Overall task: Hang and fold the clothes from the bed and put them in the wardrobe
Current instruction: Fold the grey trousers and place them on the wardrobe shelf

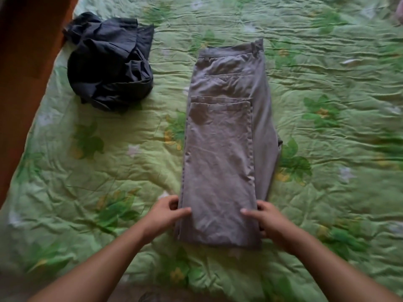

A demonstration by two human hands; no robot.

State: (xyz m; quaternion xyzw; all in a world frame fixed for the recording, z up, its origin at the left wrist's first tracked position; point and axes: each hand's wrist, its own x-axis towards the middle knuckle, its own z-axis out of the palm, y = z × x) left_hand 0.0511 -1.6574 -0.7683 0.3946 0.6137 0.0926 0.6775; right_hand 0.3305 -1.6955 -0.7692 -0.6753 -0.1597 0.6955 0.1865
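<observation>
1. A pair of grey trousers (220, 149) lies flat on the bed (327, 192), about midway between its left and right edges. They run lengthwise from the near edge towards the far side.
2. The trousers are doubled leg on leg, with the waistband at the far end. The leg ends are folded back over the top, so their hems lie just below the slit pocket on the seat.
3. The fold made this way is the end nearest the person, close to the near edge of the bed.
4. The left hand (168, 211) grips the left side of the trousers just above that near fold. Its thumb lies on top of the cloth and its fingers are curled at the edge.
5. The right hand (268, 221) grips the right side at the same height. Its thumb lies on top and its fingers are tucked round the edge and under the layers.
6. Both bare forearms reach in from the near edge, one on each side of the trousers.
7. A dark garment (109, 62) lies crumpled in a heap near the far left corner of the bed, well apart from the trousers.
8. The bed is covered by a creased green quilt (98, 166) printed with leaves and flowers.
9. A brown wooden board (26, 51) runs along the left edge of the bed, just beside the dark garment.
</observation>
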